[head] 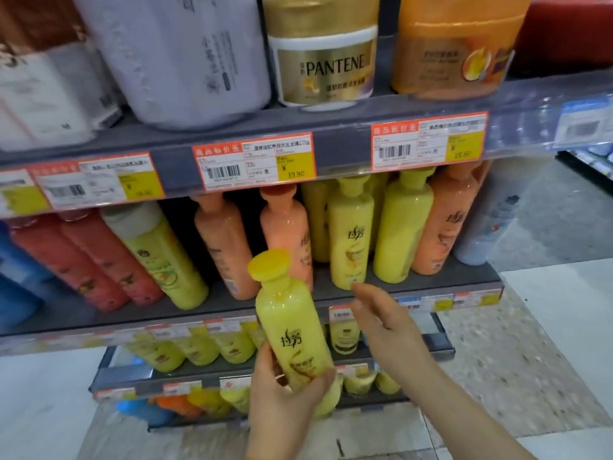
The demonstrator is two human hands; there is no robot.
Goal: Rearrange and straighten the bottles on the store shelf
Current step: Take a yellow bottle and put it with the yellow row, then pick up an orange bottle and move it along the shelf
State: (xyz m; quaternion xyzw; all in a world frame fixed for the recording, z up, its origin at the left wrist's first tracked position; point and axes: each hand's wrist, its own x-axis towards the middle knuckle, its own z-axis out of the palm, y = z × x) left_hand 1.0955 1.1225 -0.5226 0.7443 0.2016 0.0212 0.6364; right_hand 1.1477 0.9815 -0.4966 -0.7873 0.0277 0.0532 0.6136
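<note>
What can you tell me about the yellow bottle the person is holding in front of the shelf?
The yellow bottle looks like glossy plastic, with a wide flat yellow cap on a short neck and dark lettering over a brownish picture on its front. It is closed, off the shelf and leaning slightly left. The left hand grips its lower part, fingers wrapped around the front; its base is hidden. The right hand is open beside it, not touching. Behind it stand matching yellow bottles.

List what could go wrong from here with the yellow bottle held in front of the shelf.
1. The left hand grips the yellow bottle only near its base, so it may tip or slip.
2. Sliding it in could knock the peach bottles standing right behind it.
3. The open right hand hovers by the yellow shelf bottles and might bump them.
</note>
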